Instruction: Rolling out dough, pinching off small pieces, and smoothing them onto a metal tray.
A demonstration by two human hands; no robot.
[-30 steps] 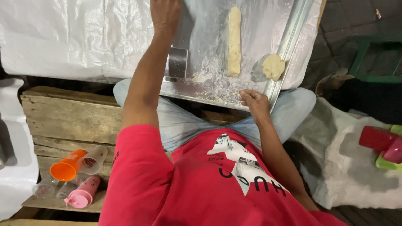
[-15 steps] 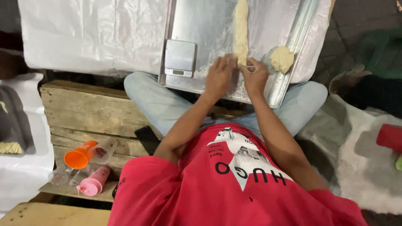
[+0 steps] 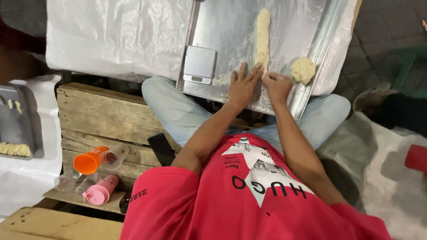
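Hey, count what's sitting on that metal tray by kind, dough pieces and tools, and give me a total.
Dough rope: 1, with the left hand and right hand at its near end
Dough lump: 1
Small digital scale: 1
Total on the metal tray: 3

One dough rope [image 3: 262,38]; one dough lump [image 3: 303,70]; one scale [image 3: 199,65]; two hands [image 3: 260,86].
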